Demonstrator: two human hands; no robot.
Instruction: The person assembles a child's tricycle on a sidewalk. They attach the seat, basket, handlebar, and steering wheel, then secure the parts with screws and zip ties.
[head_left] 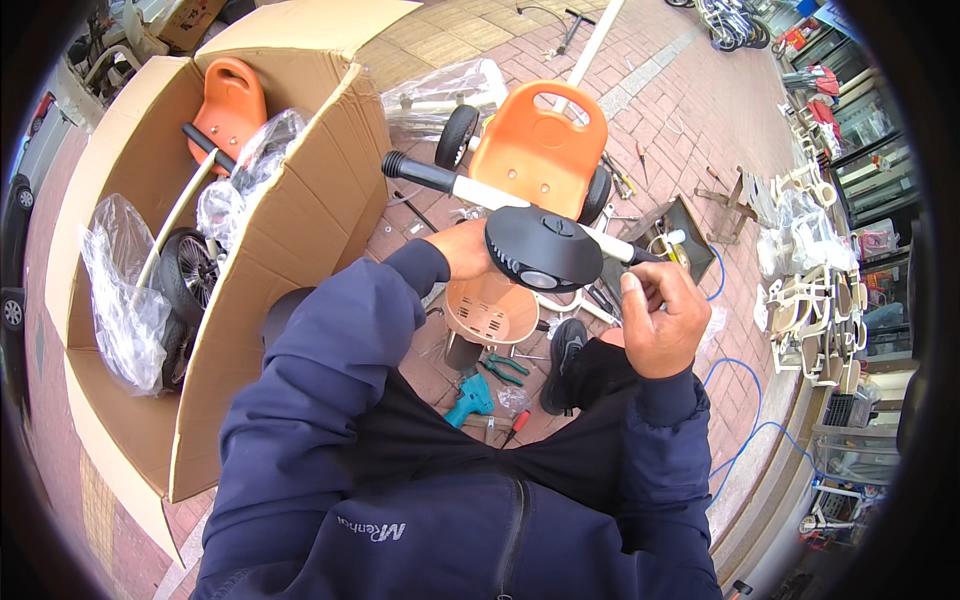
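In front of me stands a small child's tricycle with an orange seat (537, 150) and a white handlebar (482, 194). A black oval lamp housing (543, 247) sits at the middle of the bar, and a ribbed black grip (418, 172) covers its left end. My left hand (458, 250) reaches behind the housing, which hides its fingers. Beside the bar's right end, my right hand (664, 318) is closed with thumb and fingertips together; anything between them is too small to make out. Below the housing is a pale orange basket (490, 312) with slots.
At left, a large open cardboard box (290, 230) holds another orange seat (228, 112), wheels and plastic wrap. A teal power drill (470, 400), green-handled pliers (505, 369) and a red screwdriver (517, 428) lie between my feet. A toolbox (690, 240), blue hose (757, 385) and piled cream parts (815, 320) are at right.
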